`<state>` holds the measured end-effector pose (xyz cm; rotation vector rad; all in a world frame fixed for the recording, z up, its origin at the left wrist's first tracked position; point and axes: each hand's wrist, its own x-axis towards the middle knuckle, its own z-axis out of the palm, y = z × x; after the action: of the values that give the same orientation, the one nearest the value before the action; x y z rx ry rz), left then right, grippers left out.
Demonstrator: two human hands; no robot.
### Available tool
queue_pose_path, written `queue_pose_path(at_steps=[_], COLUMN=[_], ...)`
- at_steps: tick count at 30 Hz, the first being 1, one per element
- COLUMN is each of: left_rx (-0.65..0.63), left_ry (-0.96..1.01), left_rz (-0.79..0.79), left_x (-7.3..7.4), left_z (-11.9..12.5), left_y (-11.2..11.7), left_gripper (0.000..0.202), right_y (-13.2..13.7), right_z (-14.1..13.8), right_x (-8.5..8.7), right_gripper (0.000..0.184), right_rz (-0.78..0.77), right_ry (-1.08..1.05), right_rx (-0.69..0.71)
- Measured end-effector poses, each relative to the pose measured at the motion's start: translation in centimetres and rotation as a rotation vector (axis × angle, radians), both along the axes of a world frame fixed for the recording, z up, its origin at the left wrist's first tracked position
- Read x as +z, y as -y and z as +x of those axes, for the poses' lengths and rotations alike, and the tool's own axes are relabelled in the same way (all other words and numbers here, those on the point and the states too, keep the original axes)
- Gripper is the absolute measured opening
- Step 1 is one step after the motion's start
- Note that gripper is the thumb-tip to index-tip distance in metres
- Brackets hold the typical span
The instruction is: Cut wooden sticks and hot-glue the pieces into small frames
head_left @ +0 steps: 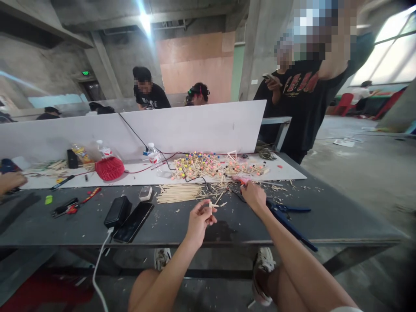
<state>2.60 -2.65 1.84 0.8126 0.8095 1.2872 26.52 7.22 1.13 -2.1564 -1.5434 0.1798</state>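
Note:
Near the table's front edge, my left hand pinches a small pale wooden stick piece between thumb and fingertips. Farther right, my right hand is closed on a red-orange tool whose kind I cannot make out; the fingers cover part of it. Just beyond that hand lies a heap of wooden sticks with coloured ball ends. Plain thin wooden sticks lie in a row beyond my left hand. A dark blue long-handled tool rests beside my right forearm.
A black power bank with a white cable, a phone and a small white box lie at left. Behind are a water bottle, a red pleated object and a white partition. A co-worker's hand shows far left.

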Motion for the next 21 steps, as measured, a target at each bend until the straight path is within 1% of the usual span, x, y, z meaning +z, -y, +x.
queue_pose_path(at_steps=[2, 4, 8, 11, 13, 16, 19, 21], left_rx=[0.026, 0.036, 0.019, 0.025, 0.022, 0.042, 0.1, 0.137], left_ry=[-0.008, -0.043, -0.11, -0.145, -0.162, -0.153, -0.16, -0.195], left_rz=[-0.005, -0.015, -0.023, -0.033, -0.04, -0.042, -0.035, 0.004], left_x=[0.0, -0.1, -0.4, -0.7, -0.9, -1.1, -1.2, -1.2], left_z=[-0.4, -0.7, -1.4, -1.9, -2.2, -2.6, -3.0, -3.3], left_y=[-0.1, -0.2, -0.3, -0.5, -0.6, -0.7, -0.7, -0.7], left_gripper=[0.048, 0.044, 0.044, 0.045, 0.045, 0.044, 0.046, 0.047], right_y=[-0.3, -0.7, -1.5, -2.1, -2.4, -2.8, -2.9, -2.8], right_z=[-0.3, -0.2, 0.3, 0.3, 0.1, -0.3, -0.2, 0.2], right_x=[0.4, 0.6, -0.3, -1.1, -1.2, -0.7, 0.4, 1.2], right_gripper=[0.036, 0.037, 0.036, 0.036, 0.034, 0.035, 0.041, 0.042], right_rz=[0.032, 0.04, -0.057, -0.08, -0.082, -0.041, 0.017, 0.09], right_ry=[0.053, 0.122, 0.104, 0.073, 0.057, 0.054, 0.062, 0.038], right_rx=[-0.047, -0.09, -0.123, -0.151, -0.173, -0.218, -0.234, -0.229])
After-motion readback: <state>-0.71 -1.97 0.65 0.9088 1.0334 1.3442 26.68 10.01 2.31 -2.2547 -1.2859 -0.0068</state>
